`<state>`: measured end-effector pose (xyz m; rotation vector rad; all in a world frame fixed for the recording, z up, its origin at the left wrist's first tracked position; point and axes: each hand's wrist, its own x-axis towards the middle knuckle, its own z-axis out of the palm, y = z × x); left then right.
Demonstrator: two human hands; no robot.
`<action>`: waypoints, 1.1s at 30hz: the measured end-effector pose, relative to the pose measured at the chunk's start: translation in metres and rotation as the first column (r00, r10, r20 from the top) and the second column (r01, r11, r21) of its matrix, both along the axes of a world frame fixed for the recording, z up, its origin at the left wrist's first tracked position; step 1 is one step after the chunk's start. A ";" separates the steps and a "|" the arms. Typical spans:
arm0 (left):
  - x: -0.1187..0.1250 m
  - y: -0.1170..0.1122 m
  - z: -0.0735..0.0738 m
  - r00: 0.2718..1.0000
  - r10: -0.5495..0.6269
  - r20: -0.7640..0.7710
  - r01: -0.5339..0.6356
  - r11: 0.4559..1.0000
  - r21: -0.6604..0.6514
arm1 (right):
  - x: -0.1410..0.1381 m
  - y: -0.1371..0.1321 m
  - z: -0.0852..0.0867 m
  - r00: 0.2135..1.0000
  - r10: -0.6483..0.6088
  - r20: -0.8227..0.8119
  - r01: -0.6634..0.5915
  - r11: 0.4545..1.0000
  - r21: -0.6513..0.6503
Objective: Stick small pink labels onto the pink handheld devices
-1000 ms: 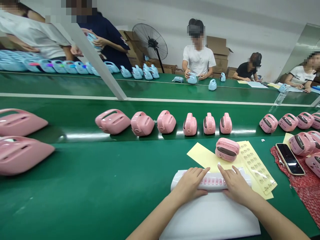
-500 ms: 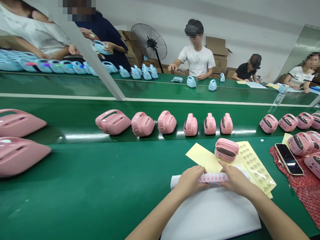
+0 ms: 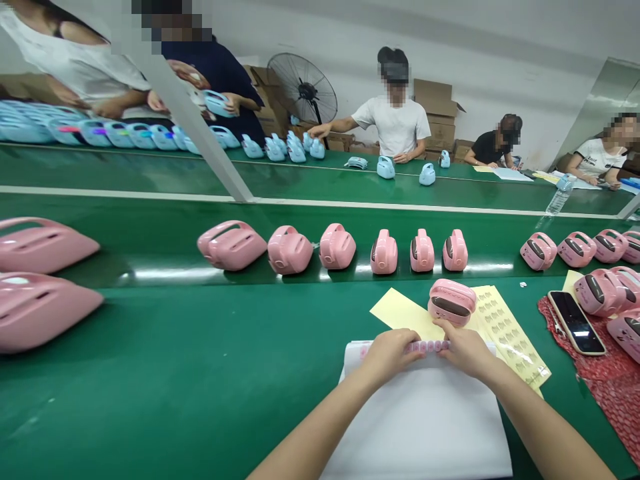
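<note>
A white sticker sheet (image 3: 425,417) lies in front of me, bent over at its far edge, where a row of small pink stickers (image 3: 430,347) shows. My left hand (image 3: 393,357) grips that edge with fingers and thumb closed on it. Just to the right, my right hand (image 3: 465,350) pinches the same edge, its forefinger reaching toward a pink toy-like housing (image 3: 451,302) with a handle and a dark window. Whether that finger touches the housing I cannot tell. Beneath the housing are yellow sticker sheets (image 3: 507,327).
Pink housings (image 3: 337,247) stand in a row along the green bench. A phone (image 3: 577,322) rests on red bubble wrap (image 3: 607,393) at right, beside more housings. Two larger-looking pink housings (image 3: 45,313) sit at left. Across the bench, several people work among blue housings (image 3: 385,167).
The sheet's far edge, rolled up before, now lies flatter, and its sticker row faces less toward me. Both hands stay on it. A co-worker across the bench has stretched an arm toward blue housings.
</note>
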<state>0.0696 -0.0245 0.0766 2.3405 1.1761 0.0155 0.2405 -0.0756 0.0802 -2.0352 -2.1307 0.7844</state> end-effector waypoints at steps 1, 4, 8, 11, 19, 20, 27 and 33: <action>0.001 0.001 -0.001 1.000 -0.001 -0.007 0.001 1.000 -0.003 | -0.002 0.000 0.000 1.000 0.008 -0.020 -0.008 1.000 0.005; 0.003 0.002 -0.002 1.000 -0.011 -0.021 0.011 1.000 -0.016 | -0.008 0.001 -0.001 0.993 0.060 -0.099 -0.056 0.997 0.043; -0.005 0.006 0.004 0.999 -0.003 -0.043 0.000 0.999 -0.053 | -0.013 0.005 -0.005 0.991 0.019 -0.133 -0.011 0.998 0.058; -0.021 0.013 0.011 0.999 0.021 -0.050 -0.025 0.995 -0.092 | -0.009 0.008 -0.008 0.983 -0.040 -0.179 0.048 0.998 0.041; -0.040 0.017 0.011 0.991 0.123 -0.059 -0.131 0.981 -0.144 | -0.002 0.010 -0.010 0.968 -0.030 -0.247 0.035 0.999 0.015; -0.041 0.018 0.011 0.991 0.122 -0.050 -0.129 0.978 -0.167 | -0.002 0.010 -0.010 0.968 -0.031 -0.250 0.033 0.999 0.005; -0.067 0.027 0.020 0.983 0.149 0.103 -0.101 0.923 -0.371 | 0.011 0.002 0.000 0.948 -0.061 -0.311 0.047 0.998 -0.052; -0.081 0.032 0.004 0.910 0.335 0.244 -0.183 0.853 -0.488 | 0.017 0.003 -0.008 0.937 -0.126 -0.325 0.116 0.992 -0.052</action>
